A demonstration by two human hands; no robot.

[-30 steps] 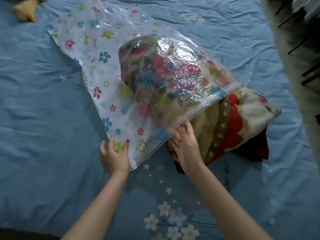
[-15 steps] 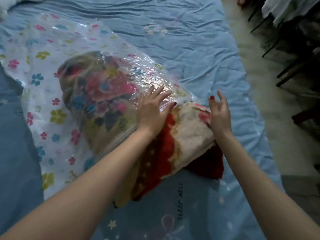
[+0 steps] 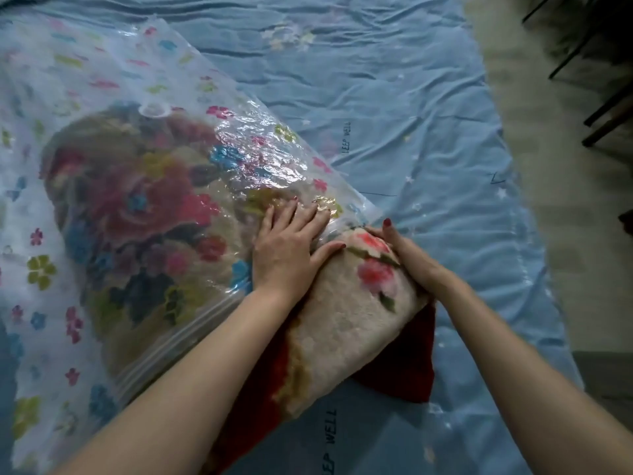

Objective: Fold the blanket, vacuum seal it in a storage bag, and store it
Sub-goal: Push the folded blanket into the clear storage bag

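**Blanket half in, and the way forward is up and to my left**

I'm over the bed, blue sheet under everything, and the storage bag is spread across its left side, flowered plastic running away from me toward the far left. Its open mouth faces me and to my right, the zip strip slanting across at the near edge.

The blanket lies as a folded roll with its long axis on that same slant, from near right to far left. The far part is already inside the plastic; the cream, red-backed near end sticks out of the mouth toward me, with a red corner resting on the sheet.

So the push I judge is next goes along that axis, away from me and leftward, deeper into the bag.

My left hand lies flat with fingers spread on top of the roll, right at the bag's mouth, fingertips on the plastic and thumb on bare fleece. It is gripping nothing, only pressing. My right hand cups the right side of the exposed end, fingers wrapped over the fleece edge near the bag's right corner.

Both hands sit close together at the mouth; the right one is better placed behind the roll to shove it in.
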